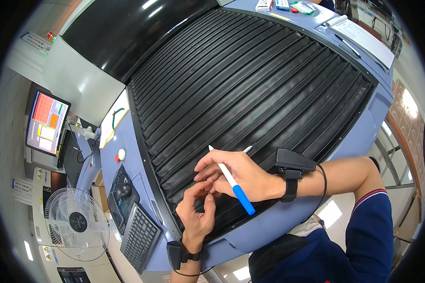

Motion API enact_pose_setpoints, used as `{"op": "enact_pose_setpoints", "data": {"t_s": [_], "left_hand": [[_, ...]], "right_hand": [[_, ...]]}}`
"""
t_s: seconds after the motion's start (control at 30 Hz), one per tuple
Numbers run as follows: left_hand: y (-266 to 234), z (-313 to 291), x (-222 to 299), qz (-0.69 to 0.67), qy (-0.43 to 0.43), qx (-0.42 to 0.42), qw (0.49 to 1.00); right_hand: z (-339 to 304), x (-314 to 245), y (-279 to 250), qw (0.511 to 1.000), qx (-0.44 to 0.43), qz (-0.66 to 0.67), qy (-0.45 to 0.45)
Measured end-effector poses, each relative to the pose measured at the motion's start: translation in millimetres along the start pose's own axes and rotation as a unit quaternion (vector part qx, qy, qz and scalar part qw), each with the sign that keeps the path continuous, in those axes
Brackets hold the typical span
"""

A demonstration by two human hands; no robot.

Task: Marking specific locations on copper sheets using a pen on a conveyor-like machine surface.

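A slim white marker pen with a blue end (243, 200) rests slantwise across my right hand (243, 174), which is curled and keeps it between thumb and fingers. Past the knuckles a small silvery tip (248, 149) sticks out; I cannot tell what it belongs to. My left hand (197, 212) is bent, its fingertips meeting those of the right hand. Whatever lies between the fingertips, if anything, is hidden. Both hands are above the near left part of a black pleated bellows cover (250, 89).
A blue-grey machine frame (269, 226) surrounds the cover. On the left are a keyboard (140, 236), a mouse (123, 189), red and white buttons (122, 154), a monitor (47, 123) and a fan (78, 221). An open notebook (363, 40) and small boxes (264, 5) lie along the far side.
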State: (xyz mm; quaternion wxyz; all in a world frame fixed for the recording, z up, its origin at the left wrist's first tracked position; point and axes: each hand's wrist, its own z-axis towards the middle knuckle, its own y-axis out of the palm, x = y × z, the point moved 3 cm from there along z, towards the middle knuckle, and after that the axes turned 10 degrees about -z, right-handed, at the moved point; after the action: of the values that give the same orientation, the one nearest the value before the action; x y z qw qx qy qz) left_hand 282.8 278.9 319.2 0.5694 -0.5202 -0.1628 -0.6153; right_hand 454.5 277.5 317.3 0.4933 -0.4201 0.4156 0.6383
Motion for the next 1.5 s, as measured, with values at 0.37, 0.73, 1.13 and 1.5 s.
{"op": "enact_pose_setpoints", "data": {"t_s": [0.37,0.73,1.13,1.5], "left_hand": [[2.6,2.5,3.2,0.011,0.031,-0.003,0.999],[2.2,2.3,3.6,-0.004,0.014,0.0,1.0],[2.2,1.6,3.9,-0.005,0.029,-0.001,1.0],[3.7,3.0,0.6,0.014,0.051,-0.002,0.999]], "right_hand": [[2.3,3.8,-0.2,1.0,0.004,0.026,0.001],[0.1,3.8,2.2,0.999,-0.003,0.036,0.008],[-2.9,0.6,-0.3,0.999,-0.038,0.014,0.027],[-0.4,0.9,-0.4,0.998,-0.049,0.025,0.034]]}}
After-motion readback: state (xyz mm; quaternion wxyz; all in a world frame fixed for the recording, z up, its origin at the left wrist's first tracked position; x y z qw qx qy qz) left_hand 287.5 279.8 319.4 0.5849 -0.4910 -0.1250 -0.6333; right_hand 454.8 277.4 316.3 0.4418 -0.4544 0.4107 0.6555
